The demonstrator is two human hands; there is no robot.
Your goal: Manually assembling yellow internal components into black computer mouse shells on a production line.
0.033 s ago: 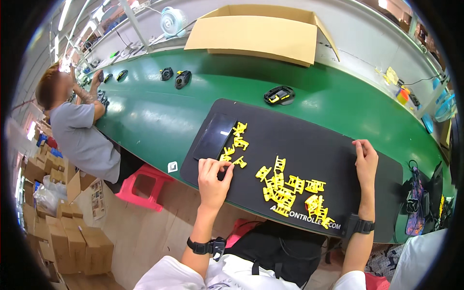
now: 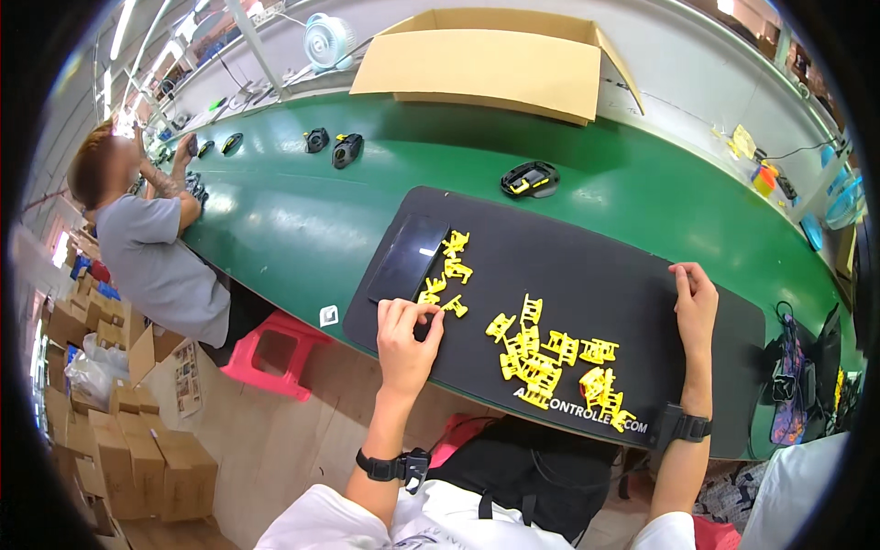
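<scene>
My left hand (image 2: 405, 346) is over the left part of a black desk mat (image 2: 568, 266). Its thumb and forefinger are pinched together beside a few small yellow plastic parts (image 2: 455, 306); whether anything is between the fingertips is hidden. Over the mat's right side, my right hand (image 2: 695, 302) has its fingers curled and its fingertips together near the far edge; anything in them is too small to make out. Between the hands lies a loose heap of yellow frame-like plastic parts (image 2: 532, 357), with more of them (image 2: 600, 390) just to its right.
A dark phone-like slab (image 2: 408, 258) lies on the mat's left end. Beyond the mat are a black-and-yellow mouse shell (image 2: 530, 180), similar shells (image 2: 346, 150) and a cardboard box (image 2: 486, 73). A person (image 2: 151, 238) works at the left of the green table (image 2: 275, 197), near a pink stool (image 2: 275, 356).
</scene>
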